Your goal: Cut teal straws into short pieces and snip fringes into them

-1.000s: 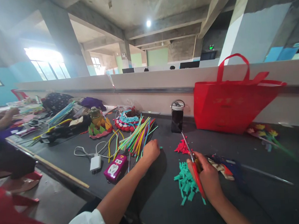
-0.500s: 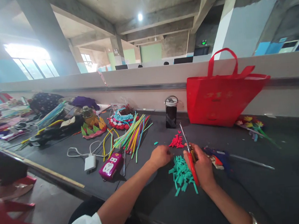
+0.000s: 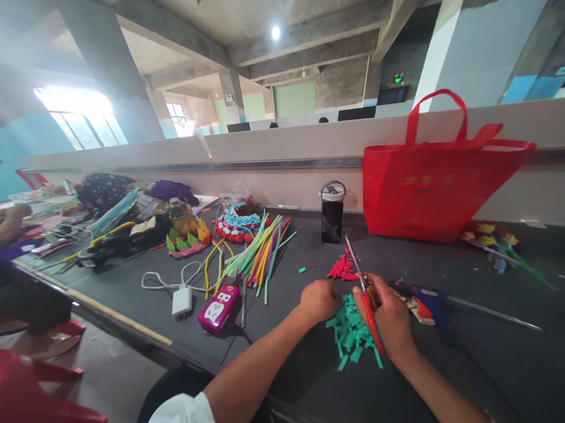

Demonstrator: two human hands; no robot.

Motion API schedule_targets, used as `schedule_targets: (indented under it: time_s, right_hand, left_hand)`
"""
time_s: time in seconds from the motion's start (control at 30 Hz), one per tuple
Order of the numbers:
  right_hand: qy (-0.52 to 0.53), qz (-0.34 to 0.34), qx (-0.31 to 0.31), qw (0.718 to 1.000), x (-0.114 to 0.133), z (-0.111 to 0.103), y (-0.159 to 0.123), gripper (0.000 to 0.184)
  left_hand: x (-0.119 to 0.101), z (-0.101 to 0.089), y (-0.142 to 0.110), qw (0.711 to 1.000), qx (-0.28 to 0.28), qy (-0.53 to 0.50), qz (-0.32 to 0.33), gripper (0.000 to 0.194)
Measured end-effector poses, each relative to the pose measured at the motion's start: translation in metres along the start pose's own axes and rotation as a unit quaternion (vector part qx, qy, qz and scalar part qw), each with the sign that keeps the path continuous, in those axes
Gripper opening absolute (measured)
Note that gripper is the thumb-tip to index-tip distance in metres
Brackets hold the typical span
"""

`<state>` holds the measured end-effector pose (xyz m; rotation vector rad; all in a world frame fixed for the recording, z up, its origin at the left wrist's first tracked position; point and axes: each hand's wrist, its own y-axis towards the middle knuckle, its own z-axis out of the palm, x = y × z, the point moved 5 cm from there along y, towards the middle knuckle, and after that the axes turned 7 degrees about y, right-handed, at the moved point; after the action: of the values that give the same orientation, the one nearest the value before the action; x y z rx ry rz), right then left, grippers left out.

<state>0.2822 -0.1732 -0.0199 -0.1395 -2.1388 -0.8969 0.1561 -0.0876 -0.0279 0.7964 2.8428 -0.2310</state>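
My right hand (image 3: 390, 318) is wrapped around a pair of scissors (image 3: 372, 324) with red handles, its metal blades pointing up and away from me. Just left of it, my left hand (image 3: 320, 300) is closed, fingers curled down; whatever they pinch is hidden behind the knuckles. Between and below both hands lies a pile of short green pieces (image 3: 351, 335), partly covered by the scissors. Beyond the hands is a smaller heap of red pieces (image 3: 341, 268). One loose green piece (image 3: 302, 270) lies apart to the left.
Farther back stand a dark tumbler (image 3: 332, 218) and a red bag (image 3: 434, 189). Left of my hands are a bundle of coloured strips (image 3: 266, 254), a purple box with sockets (image 3: 220, 310) and a white charger (image 3: 181, 302). A glue gun (image 3: 424, 298) lies to the right. Another person's hand (image 3: 12, 221) shows far left.
The whole view has shifted, so everything appears slightly farther right. Both hands stay near the green pile, the scissors still in my right hand.
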Motion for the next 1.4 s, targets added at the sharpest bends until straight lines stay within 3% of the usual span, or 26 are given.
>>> schedule_targets:
  time_s: [0.23,0.5,0.6,0.7,0.87,1.03,1.2,1.3,1.4]
  right_hand:
    - [0.001,0.008,0.002,1.000,-0.002,0.001,-0.002,0.042]
    - [-0.010,-0.007,0.006,1.000,-0.003,0.002,-0.002,0.041]
    - [-0.008,-0.005,0.006,1.000,-0.002,0.002,-0.002,0.042]
    - [0.000,0.012,0.011,1.000,-0.002,0.003,-0.001,0.042]
    - [0.016,0.023,0.017,0.999,-0.003,0.004,0.000,0.039]
    - [0.011,0.024,0.024,0.999,-0.002,0.004,0.000,0.037]
    - [-0.011,0.023,0.036,0.999,-0.001,0.006,0.000,0.037]
    - [-0.043,0.019,0.047,0.998,-0.001,0.008,0.000,0.037]
    - [-0.057,0.014,0.065,0.996,-0.003,0.012,-0.001,0.037]
  left_hand:
    - [0.001,0.005,0.004,1.000,-0.010,-0.009,-0.010,0.029]
    - [0.002,0.002,0.001,0.998,-0.032,-0.051,-0.017,0.021]
    - [0.010,0.000,0.002,0.986,-0.060,-0.152,-0.018,0.016]
    - [0.019,0.003,0.006,0.954,-0.060,-0.294,-0.017,0.012]
    - [0.024,0.008,0.009,0.910,-0.020,-0.414,-0.015,0.014]
    - [0.022,0.006,0.006,0.783,0.023,-0.622,-0.004,0.016]
    - [0.017,0.000,0.003,0.697,0.042,-0.715,0.023,0.029]
    - [0.016,-0.004,0.001,0.667,0.028,-0.743,0.042,0.035]
    - [0.015,-0.006,0.000,0.657,0.010,-0.752,0.046,0.039]
